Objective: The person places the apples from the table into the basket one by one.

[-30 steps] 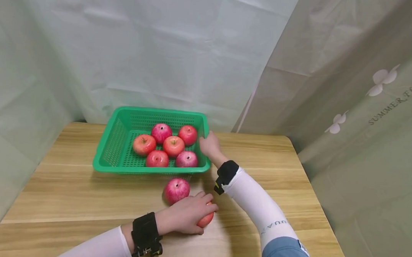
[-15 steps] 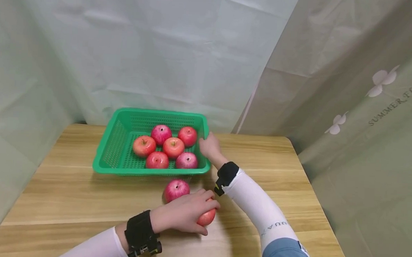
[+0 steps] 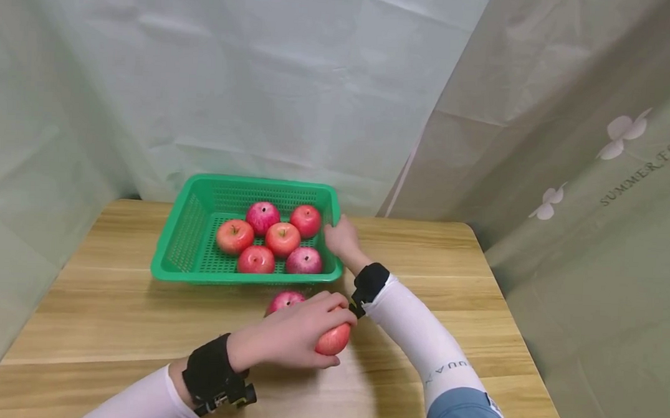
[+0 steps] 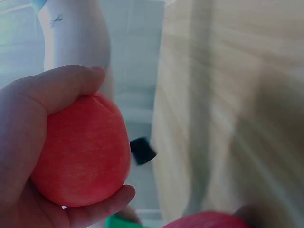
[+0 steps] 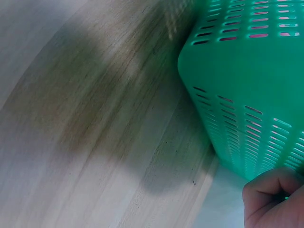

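My left hand (image 3: 293, 333) grips a red apple (image 3: 333, 340), thumb and fingers curled round its sides. In the left wrist view this apple (image 4: 83, 152) hangs above the tabletop. Just behind the hand a darker pink-red apple (image 3: 283, 299) sits on the table, partly covered by the hand. My right hand (image 3: 342, 242) holds the right rim of a green plastic basket (image 3: 242, 279), its fingers bent over the edge. The right wrist view shows the curled hand (image 5: 275, 199) against the slotted basket wall (image 5: 242, 71). Several apples (image 3: 282, 239) lie inside, mostly toward the basket's right half.
The wooden table (image 3: 94, 323) has the basket near its back edge. Pale curtains (image 3: 295, 95) hang close behind and along both sides. My right forearm (image 3: 419, 337) reaches across the table's right part.
The left hand has lifted the red apple off the table and drawn slightly back toward the basket, covering more of the darker apple. My right hand and the basket stay put.
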Motion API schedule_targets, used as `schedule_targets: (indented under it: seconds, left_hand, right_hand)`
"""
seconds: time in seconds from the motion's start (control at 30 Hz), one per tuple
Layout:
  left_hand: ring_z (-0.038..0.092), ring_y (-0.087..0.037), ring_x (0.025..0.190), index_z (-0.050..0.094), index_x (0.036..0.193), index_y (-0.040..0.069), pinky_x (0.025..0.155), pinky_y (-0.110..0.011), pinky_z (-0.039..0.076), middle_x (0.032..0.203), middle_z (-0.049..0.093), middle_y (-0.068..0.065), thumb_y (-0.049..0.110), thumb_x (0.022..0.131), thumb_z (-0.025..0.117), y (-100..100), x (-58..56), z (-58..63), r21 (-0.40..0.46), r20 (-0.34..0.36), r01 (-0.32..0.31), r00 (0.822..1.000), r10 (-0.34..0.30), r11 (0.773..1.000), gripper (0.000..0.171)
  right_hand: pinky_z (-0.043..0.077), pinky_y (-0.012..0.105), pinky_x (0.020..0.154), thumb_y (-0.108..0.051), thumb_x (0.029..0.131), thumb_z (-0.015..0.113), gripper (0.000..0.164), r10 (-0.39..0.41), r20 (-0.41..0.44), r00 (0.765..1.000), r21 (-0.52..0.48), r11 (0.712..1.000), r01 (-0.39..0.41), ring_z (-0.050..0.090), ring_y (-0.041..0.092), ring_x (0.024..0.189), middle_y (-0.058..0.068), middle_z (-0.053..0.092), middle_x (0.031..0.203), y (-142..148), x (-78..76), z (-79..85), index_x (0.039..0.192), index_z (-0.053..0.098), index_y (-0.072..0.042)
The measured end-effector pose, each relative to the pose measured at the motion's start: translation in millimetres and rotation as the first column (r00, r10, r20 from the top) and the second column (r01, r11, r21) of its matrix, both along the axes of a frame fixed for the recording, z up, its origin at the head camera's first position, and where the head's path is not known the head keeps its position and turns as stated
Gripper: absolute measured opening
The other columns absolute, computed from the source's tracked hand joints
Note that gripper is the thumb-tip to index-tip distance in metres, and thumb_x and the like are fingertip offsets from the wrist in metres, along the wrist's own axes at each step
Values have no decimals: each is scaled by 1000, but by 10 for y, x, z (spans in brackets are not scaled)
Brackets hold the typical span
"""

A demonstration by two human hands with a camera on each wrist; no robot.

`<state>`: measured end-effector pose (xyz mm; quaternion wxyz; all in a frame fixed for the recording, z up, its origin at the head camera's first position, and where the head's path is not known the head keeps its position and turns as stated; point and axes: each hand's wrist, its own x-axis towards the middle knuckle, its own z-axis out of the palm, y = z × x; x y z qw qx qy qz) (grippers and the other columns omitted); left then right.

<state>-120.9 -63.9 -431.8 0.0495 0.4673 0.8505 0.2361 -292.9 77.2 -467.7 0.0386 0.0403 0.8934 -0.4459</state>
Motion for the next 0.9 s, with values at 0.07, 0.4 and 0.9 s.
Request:
schedule_targets:
  seconds: [0.07, 0.4, 0.9]
  left_hand:
    - [52, -14, 120, 66, 133, 25, 89, -28, 56, 130, 56, 4, 41, 82, 92, -36, -29, 53, 17, -34, -21, 999, 21, 1000, 60]
    - [54, -14, 118, 68, 128, 21, 85, -33, 59, 129, 57, 2, 33, 79, 89, -269, -234, 280, 101, -131, -133, 981, 146, 986, 55]
    - [52, -22, 123, 69, 127, 17, 83, -38, 62, 135, 55, -3, 33, 79, 93, -693, -527, 426, 173, -137, -251, 952, 275, 952, 57]
  right_hand:
    - [58, 49, 93, -21, 109, 52, 35, 1, 0, 1000, 8, 1000, -1, 66, 36, 112, 20, 66, 117, 3, 1, 3, 131, 57, 6]
    - [58, 49, 91, -20, 105, 54, 33, -6, -10, 1000, 39, 999, 6, 66, 36, 109, 20, 67, 115, 4, 9, 26, 126, 59, 5]
    - [57, 50, 94, -19, 107, 54, 35, -17, -2, 1000, 4, 1000, 17, 66, 36, 113, 22, 67, 119, -7, -11, 9, 129, 57, 6]
